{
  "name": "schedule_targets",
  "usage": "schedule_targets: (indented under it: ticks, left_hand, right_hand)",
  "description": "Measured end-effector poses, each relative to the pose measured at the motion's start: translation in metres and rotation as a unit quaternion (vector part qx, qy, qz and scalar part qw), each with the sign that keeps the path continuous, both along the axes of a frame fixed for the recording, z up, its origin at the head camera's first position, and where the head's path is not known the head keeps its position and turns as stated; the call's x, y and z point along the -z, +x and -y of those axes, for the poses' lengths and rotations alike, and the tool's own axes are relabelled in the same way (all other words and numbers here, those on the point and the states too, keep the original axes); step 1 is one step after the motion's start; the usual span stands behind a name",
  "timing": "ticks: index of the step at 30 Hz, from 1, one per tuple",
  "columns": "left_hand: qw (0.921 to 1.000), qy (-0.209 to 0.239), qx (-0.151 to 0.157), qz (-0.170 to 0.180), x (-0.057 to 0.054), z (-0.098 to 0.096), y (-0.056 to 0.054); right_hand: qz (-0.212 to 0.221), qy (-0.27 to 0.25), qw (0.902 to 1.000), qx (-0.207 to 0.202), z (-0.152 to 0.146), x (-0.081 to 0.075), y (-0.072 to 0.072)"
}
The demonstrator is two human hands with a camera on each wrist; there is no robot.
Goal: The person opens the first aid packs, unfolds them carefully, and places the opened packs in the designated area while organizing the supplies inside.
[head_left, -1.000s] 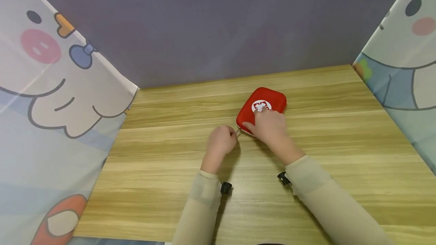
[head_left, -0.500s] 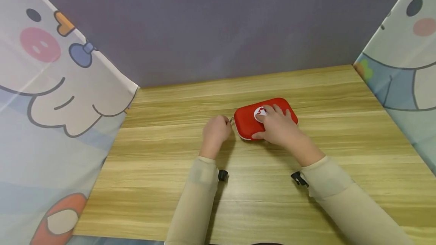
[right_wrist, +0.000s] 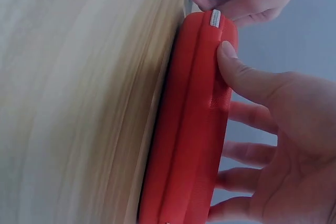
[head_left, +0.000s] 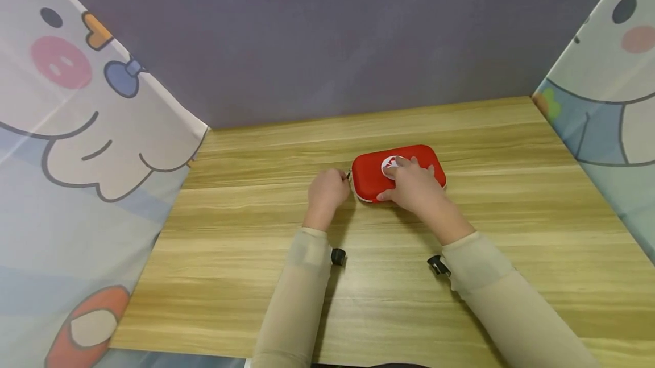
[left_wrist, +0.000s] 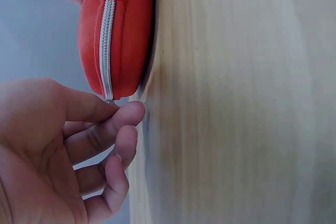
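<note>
A red zippered first-aid case (head_left: 369,176) with a round white emblem (head_left: 390,164) lies flat on the wooden table. At its left end my left hand (head_left: 327,191) pinches the small zipper pull, mostly hidden by thumb and forefinger. In the left wrist view the silver zipper (left_wrist: 106,45) runs along the case's side to those fingertips, its teeth meshed. My right hand (head_left: 417,187) presses on the lid with spread fingers. The right wrist view shows its thumb (right_wrist: 231,59) against the lid's near edge, close to the visible end of the zipper.
The wood-grain table (head_left: 245,254) extends on all sides of the case. A plain grey panel (head_left: 327,44) stands behind it. Cartoon-printed cloths hang at the left (head_left: 102,157) and right (head_left: 609,112). Small black devices show beneath both sleeves.
The case has turned clockwise so its long side runs nearly left to right. My right hand's fingers have spread over the lid. The left hand has shifted slightly up, still on the pull.
</note>
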State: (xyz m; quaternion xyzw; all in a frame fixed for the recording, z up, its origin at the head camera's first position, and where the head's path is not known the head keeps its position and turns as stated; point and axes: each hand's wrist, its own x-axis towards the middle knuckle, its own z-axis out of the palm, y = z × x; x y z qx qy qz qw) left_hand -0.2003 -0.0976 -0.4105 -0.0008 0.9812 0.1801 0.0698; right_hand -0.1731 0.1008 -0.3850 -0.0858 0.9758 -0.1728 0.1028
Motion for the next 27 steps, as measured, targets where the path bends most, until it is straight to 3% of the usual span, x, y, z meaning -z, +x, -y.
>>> schedule_targets:
  ticks: [8,27]
  left_hand:
    - [0.9999,0.009,-0.003,0.01,0.0,-0.001,0.001]
    - [0.9998,0.019,-0.008,0.001,-0.002,-0.004,0.016]
  right_hand:
    - [-0.006,0.007,0.9997,0.024,0.007,0.001,-0.003]
    - [-0.006,0.015,0.9996,0.024,0.005,-0.001,-0.004]
